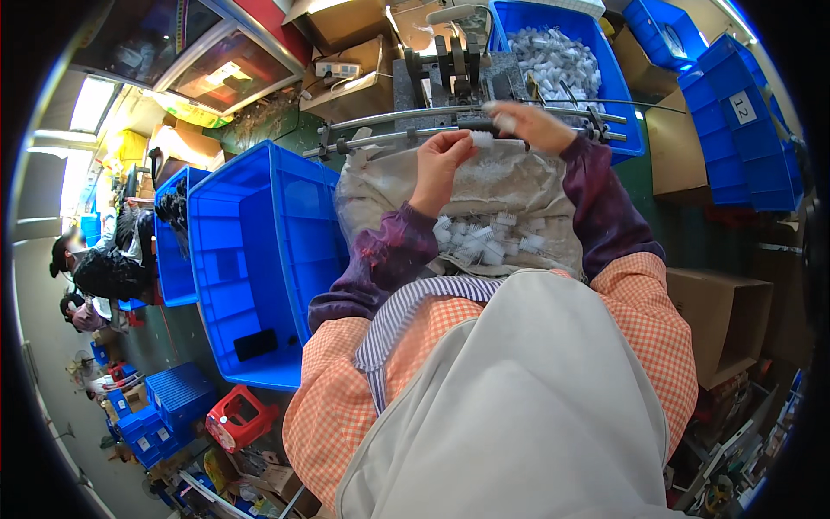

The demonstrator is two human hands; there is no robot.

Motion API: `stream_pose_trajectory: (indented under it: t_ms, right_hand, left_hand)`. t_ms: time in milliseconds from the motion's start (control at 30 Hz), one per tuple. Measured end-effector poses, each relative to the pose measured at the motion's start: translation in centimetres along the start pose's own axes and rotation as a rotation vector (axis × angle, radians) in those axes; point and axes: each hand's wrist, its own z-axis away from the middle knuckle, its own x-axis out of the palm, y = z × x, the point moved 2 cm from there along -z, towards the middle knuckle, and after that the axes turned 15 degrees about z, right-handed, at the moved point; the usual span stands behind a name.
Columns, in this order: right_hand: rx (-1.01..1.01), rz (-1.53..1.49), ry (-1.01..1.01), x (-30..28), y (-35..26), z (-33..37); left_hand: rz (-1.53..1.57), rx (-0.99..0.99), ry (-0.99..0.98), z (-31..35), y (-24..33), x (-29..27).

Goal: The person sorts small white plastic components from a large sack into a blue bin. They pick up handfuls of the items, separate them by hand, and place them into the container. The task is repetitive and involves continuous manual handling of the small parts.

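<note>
My left hand [439, 166] reaches up to the metal rails in front of me, thumb and forefinger pinched on a small white brush head [482, 138] with short clear bristles. Just to its right is my right hand [538, 128], held over the rails; its fingertips are smeared by motion, so what they hold, if anything, cannot be made out. A loose pile of similar white brush heads [489, 240] lies on the grey-beige cloth [372, 186] between my forearms. Beyond the rails [398, 112] stands a dark metal machine [456, 65].
A blue bin [558, 17] full of white brush heads stands behind the rails at the right. A large blue crate [290, 203] with a black flat object in it is at my left. Cardboard boxes [718, 324] and a red stool [240, 419] stand around; other people sit far left.
</note>
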Motion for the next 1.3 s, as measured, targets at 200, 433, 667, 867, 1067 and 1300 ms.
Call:
stream_pose_trajectory:
  t_ms: [200,433,667,867,1067,1300]
  right_hand:
    - [0.193,0.557,0.29,0.3,3.8,-3.4]
    - [0.272,1.053,0.4,1.7,8.4,-8.0]
    - [0.225,0.996,0.445,2.3,9.8,-8.8]
    - [0.267,0.924,0.36,1.9,9.3,-9.2]
    - [0.479,0.943,0.319,1.0,9.5,-8.5]
    - [0.524,1.003,0.368,1.6,8.0,-6.9]
  left_hand:
    - [-0.76,0.043,-0.061,1.4,0.2,-2.0]
    - [-1.865,-0.021,-0.39,7.3,-4.4,-7.3]
    - [-1.753,-0.061,-0.506,7.5,-5.5,-9.0]
    - [-1.712,-0.047,-0.543,7.4,-6.0,-10.4]
    - [-1.68,-0.077,-0.58,7.1,-4.7,-9.4]
    - [-1.667,-0.12,-0.431,6.2,-1.9,-7.0]
